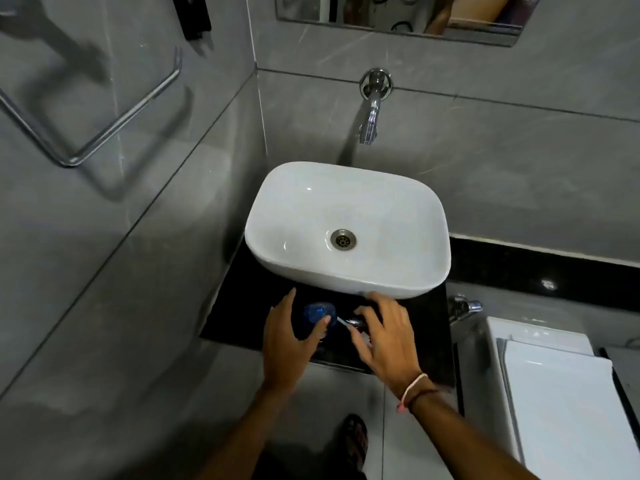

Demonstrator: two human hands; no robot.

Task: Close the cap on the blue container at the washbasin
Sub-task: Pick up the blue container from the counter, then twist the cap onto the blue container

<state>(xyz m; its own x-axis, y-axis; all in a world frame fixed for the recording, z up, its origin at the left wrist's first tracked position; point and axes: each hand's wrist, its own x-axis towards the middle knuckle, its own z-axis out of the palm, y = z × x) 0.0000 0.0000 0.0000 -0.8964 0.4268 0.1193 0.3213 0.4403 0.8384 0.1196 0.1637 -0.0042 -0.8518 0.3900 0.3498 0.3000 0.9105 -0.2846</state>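
- Left hand wrapped around the side of the blue container, thumb across its near face, fingers curled behind; a steadying grip, best kept firm and low on the body so the neck stays free.
- Right hand spread just beside the container, fingertips curled loosely round a small shiny part joined to the container top by a thin pale stem; looks like the pump cap, though too blurred to be sure, and whether actually pinched or merely touched cannot be told.
- Container standing upright on the black worktop, in front of the white washbasin and near its front wall.
- Step in hand, judging by this: seating the cap on the mouth. Worth lining the stem straight down into the opening before any twist, to avoid cross-threading.
- Turn with the right fingers only, left hand resisting; stop once snug, since the plastic thread would likely strip under force.
- Keep the base flat on the worktop while turning; polished stone probably slippery, wet or not.
- Mind the washbasin wall close behind the knuckles; little room for a wide wrist swing, so short turns with a regrip.
- Wall tap above the basin well clear, no concern.
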